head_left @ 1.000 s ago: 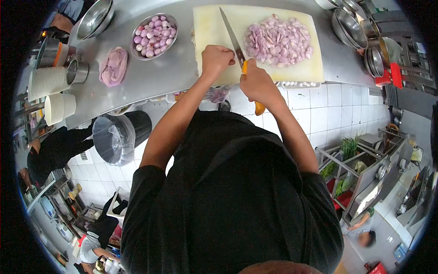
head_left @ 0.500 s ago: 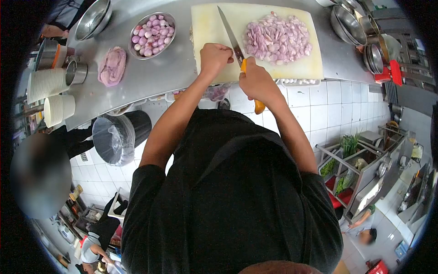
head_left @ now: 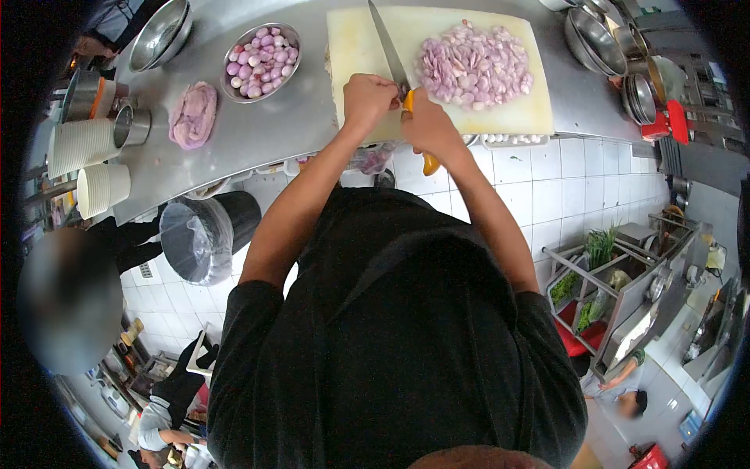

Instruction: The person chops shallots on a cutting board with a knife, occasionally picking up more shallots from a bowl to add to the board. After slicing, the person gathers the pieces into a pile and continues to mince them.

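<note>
My right hand [head_left: 431, 125] is wrapped round the yellow handle of a long kitchen knife [head_left: 383, 39], whose blade points away from me over the white cutting board [head_left: 350, 39]. Close against the blade's left side, near the handle, is my left hand [head_left: 369, 100]. Its fingers are pinched together, and what they hold, if anything, is hidden. A wide heap of sliced shallots [head_left: 475, 66] covers the board's right part. To the left of the board, a steel bowl [head_left: 295, 41] contains whole peeled shallots [head_left: 262, 61].
A pinkish bundle [head_left: 193, 116] lies on the steel counter [head_left: 258, 129], with stacked paper cups [head_left: 101, 189] and steel bowls [head_left: 162, 35] further left. More metal bowls [head_left: 595, 43] stand at the right. A lined bin [head_left: 195, 234] is below the counter. Other people are nearby.
My right hand has shifted left with the knife, bringing the blade closer to my left hand. The knife tip has slid further away from me. My left hand stays nearly in place.
</note>
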The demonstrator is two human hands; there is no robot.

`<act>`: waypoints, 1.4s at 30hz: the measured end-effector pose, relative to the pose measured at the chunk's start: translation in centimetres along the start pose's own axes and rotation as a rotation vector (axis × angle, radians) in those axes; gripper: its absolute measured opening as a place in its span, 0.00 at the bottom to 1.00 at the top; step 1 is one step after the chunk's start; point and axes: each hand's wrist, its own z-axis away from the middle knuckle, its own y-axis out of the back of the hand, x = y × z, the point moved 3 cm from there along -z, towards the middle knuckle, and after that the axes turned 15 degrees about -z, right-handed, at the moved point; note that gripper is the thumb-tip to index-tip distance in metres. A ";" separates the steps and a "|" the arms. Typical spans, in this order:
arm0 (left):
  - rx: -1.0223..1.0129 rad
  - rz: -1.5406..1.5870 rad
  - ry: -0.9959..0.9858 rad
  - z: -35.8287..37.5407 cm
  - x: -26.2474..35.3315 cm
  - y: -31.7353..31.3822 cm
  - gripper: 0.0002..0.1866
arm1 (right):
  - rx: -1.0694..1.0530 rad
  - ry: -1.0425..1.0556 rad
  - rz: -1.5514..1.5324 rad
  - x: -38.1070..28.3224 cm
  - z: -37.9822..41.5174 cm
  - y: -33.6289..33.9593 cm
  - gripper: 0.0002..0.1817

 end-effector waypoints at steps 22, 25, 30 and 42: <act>0.670 -0.770 -0.302 -0.4 -3.5 21.1 0.19 | 0.053 -0.040 -0.116 2.6 2.4 1.7 0.14; 0.578 -0.844 -0.258 -2.8 -4.5 21.9 0.21 | 0.077 -0.030 -0.089 2.5 2.3 2.5 0.15; 0.421 -0.864 -0.224 -4.2 -4.7 22.0 0.21 | 0.099 0.030 -0.011 4.2 1.7 2.2 0.16; 0.492 -1.092 -0.397 -2.6 -4.7 22.7 0.09 | 0.080 0.011 0.008 3.7 1.6 2.2 0.17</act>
